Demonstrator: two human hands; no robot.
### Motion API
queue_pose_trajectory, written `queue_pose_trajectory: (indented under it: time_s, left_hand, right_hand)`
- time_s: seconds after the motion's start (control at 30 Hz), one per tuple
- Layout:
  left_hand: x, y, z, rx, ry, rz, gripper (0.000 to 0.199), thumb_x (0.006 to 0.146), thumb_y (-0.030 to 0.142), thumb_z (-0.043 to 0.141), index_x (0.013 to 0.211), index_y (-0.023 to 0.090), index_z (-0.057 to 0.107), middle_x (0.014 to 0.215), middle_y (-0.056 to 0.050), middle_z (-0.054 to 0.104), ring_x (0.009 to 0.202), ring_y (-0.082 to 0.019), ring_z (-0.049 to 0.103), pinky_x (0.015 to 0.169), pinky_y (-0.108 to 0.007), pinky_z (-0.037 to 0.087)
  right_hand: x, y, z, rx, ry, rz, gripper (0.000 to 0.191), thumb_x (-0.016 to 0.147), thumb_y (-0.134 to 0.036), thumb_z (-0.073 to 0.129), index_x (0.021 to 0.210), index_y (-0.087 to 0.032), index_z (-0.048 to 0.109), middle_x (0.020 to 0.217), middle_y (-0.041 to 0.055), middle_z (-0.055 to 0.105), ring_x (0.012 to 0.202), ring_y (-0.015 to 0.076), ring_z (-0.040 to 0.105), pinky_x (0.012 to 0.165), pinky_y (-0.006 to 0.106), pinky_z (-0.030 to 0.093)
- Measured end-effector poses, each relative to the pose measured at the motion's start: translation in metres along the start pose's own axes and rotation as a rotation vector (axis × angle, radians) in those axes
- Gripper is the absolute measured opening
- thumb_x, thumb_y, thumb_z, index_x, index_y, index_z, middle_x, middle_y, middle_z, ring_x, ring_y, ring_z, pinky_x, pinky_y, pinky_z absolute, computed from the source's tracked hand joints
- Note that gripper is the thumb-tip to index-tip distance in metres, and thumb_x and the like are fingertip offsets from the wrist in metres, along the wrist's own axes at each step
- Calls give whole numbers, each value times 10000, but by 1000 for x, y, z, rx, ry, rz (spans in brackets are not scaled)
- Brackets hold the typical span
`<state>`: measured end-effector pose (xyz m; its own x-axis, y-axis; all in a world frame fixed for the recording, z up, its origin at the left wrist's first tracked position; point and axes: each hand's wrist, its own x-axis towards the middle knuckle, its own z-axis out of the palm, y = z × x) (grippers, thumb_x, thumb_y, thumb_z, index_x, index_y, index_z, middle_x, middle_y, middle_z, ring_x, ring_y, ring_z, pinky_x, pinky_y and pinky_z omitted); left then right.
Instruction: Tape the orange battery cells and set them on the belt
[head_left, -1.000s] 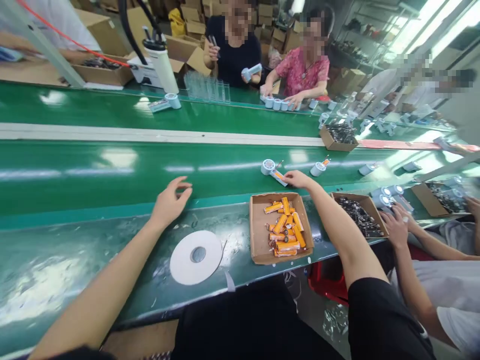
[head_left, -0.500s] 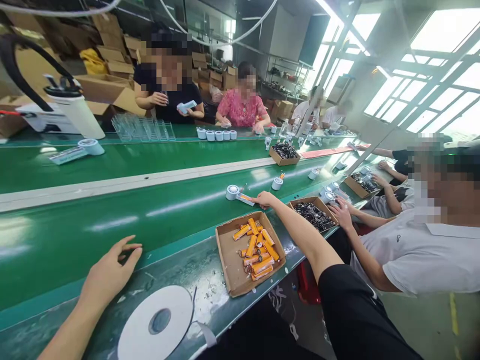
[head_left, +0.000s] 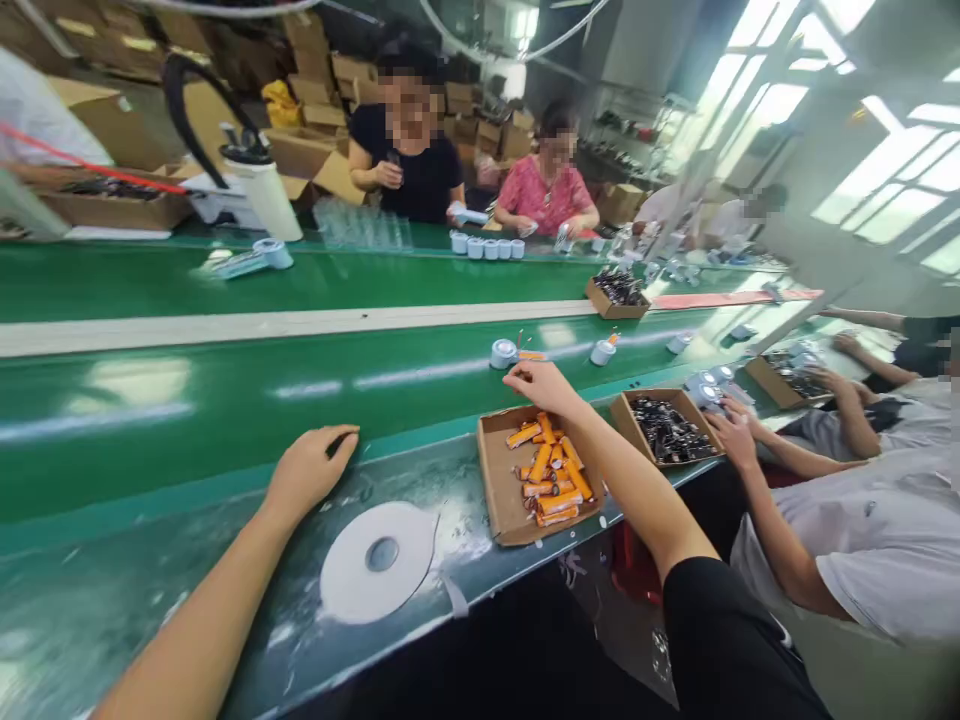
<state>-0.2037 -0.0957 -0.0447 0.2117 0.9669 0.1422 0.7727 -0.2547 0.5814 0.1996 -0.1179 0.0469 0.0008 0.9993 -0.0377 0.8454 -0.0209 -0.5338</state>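
Note:
My left hand (head_left: 313,470) is over the near edge of the green belt, left of the white tape roll (head_left: 352,575), thumb and fingers apart, holding nothing. My right hand (head_left: 541,385) hovers above the far edge of a cardboard tray (head_left: 499,495), fingers bent and loosely apart, with nothing seen in it. Just beyond it on the belt lies a round light-blue and white device (head_left: 503,353) with an orange piece (head_left: 532,356) beside it. Several orange wrapped cells with wires (head_left: 559,505) fill the tray.
Another round device (head_left: 602,352) sits farther right on the belt. A box of black parts (head_left: 667,430) stands right of the tray, near a co-worker's hands (head_left: 735,430). Across the belt are a white container (head_left: 262,200) and two people.
The view has swung left. My right hand has drawn back from the device that its finger touched, and its fingers have curled. My left hand has stayed empty over the belt's near edge.

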Motion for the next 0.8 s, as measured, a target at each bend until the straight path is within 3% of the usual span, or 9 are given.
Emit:
queue_pose_trajectory:
  time_s: [0.13,0.23,0.37,0.47,0.6,0.8]
  left_hand:
    - [3,4,-3,-2,-55,-2,392,900,471,452,967,230,754,1157,-135,831,1155,-346,731,1108,-526,568]
    - [2,11,-5,-33,-49,3,320,941,377,472,974,217,747,1140,-140,826,1150,-343,718,1119,-567,543]
    - [-4,21,-6,-10,-40,-9,245,1009,265,537,1009,228,779,1165,-90,825,1187,-265,721,1143,-457,535]
    - [3,11,-2,27,-27,-13,213,1010,234,596,1048,238,805,1180,-60,829,1172,-225,727,1137,-391,547]
    - [8,-6,5,51,-14,30,248,1025,219,579,1095,243,815,1181,-45,831,1160,-209,726,1127,-364,551]
    - [4,-11,15,26,5,104,271,1044,255,550,1126,222,806,1170,-72,827,1127,-239,721,1097,-404,559]
  right_hand:
    - [7,-8,24,-98,-69,-31,322,1121,-434,582,1004,-201,770,1035,75,802,1003,216,709,871,260,451]
    - [6,-13,28,-176,-139,-50,368,1127,-439,543,930,-213,757,998,85,803,981,224,722,844,274,444]
    - [-3,-20,22,-241,-198,-114,425,1094,-446,441,838,-247,715,983,152,811,945,297,756,816,360,478]
    - [12,-5,22,-250,-229,-162,391,982,-495,418,825,-287,709,917,171,818,845,374,775,764,441,533]
    - [36,23,33,-226,-237,-140,463,847,-663,451,895,-328,767,1012,118,843,936,408,798,849,491,602]
    - [31,32,36,-273,-202,-164,529,913,-677,419,942,-320,808,952,97,846,894,379,797,813,459,605]
